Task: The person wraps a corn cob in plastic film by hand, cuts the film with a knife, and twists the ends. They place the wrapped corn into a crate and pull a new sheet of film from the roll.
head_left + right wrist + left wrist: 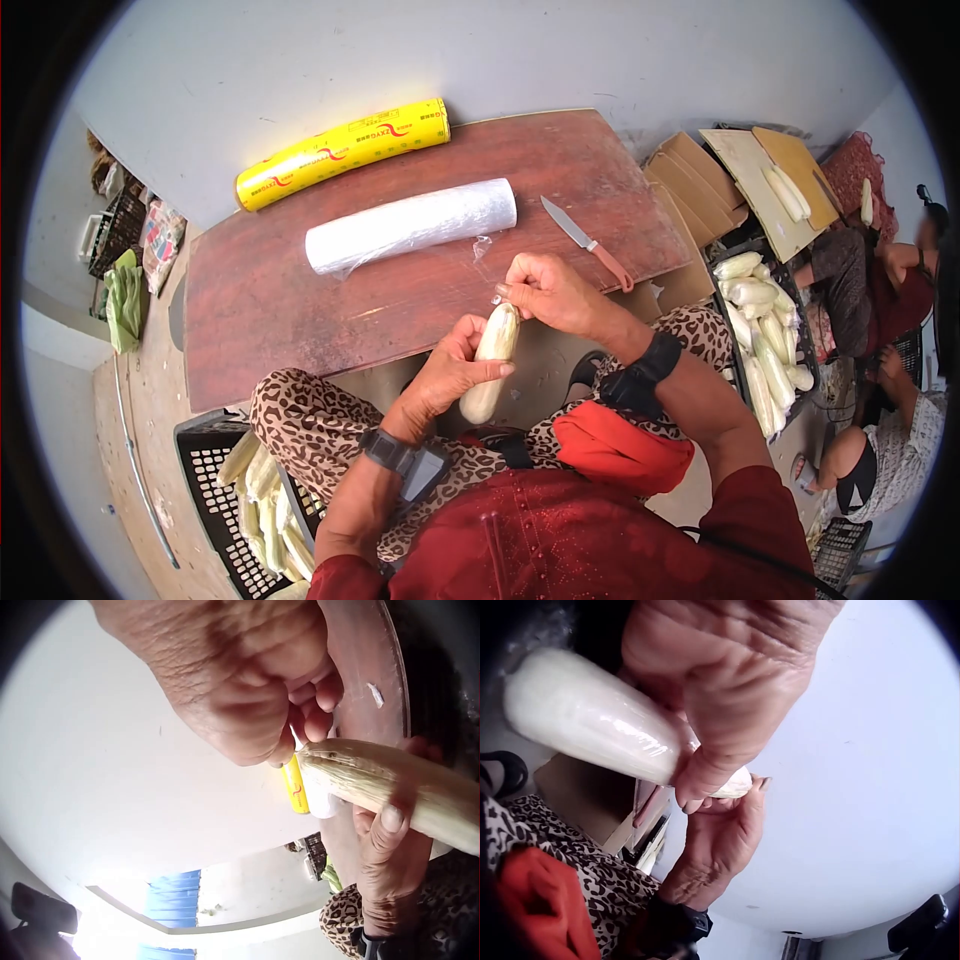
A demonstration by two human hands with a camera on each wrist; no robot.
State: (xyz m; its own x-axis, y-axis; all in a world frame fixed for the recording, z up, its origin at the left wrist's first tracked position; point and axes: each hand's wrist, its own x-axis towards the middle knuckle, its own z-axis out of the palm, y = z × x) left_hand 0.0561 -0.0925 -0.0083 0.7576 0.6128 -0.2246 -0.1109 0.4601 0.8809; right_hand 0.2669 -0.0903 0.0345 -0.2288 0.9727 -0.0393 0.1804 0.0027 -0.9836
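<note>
My left hand (450, 370) grips a pale ear of corn in its husk (492, 365), thumb across its front, above the lap. In the left wrist view a glossy clear wrap covers the ear's smooth pale side (592, 716). My right hand (555, 295) is at the upper tip, thumb and fingers pinching a small whitish bit of cling film (497, 299) there. The right wrist view shows the fibrous, streaked husk tip (322, 756) right at those fingertips. Beyond the hands, a white cling film roll (410, 225) lies on the reddish table (270, 330).
A knife (588, 243) with a pinkish handle lies right of the roll. Behind it is a yellow printed roll (345, 153) by the wall. Crates of pale ears stand left (262, 500) and right (765, 340) of the lap. People sit at the far right.
</note>
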